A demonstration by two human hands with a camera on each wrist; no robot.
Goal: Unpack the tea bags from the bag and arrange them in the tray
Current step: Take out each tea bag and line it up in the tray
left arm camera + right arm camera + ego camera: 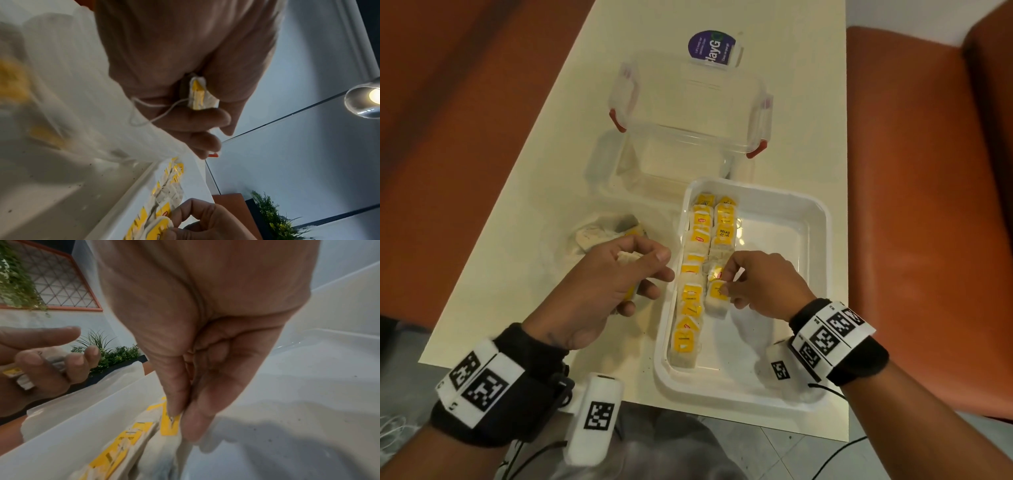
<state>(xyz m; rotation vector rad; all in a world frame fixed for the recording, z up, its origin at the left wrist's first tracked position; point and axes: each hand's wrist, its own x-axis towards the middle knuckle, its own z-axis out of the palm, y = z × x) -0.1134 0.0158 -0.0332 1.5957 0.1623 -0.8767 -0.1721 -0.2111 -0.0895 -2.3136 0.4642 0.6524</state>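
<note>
My right hand point(760, 284) pinched a tea bag point(717, 297) inside the white tray point(804, 219), at the right row's 6 o'clock end; my left hand point(616, 287), at 9 o'clock, gripped spare tea bags point(200, 95).

A cream rectangular laminate worktop point(524, 240) is flanked L & R by orange-brown padded leather benches point(914, 171). Grey floor tiles point(784, 455) are seen below its near edge. Pale grey walls point(308, 146), a round glowing ceiling lamp point(368, 100), green potted plants point(115, 353) and an orange-framed lattice window point(61, 283) are caught by wrist cams.
</note>
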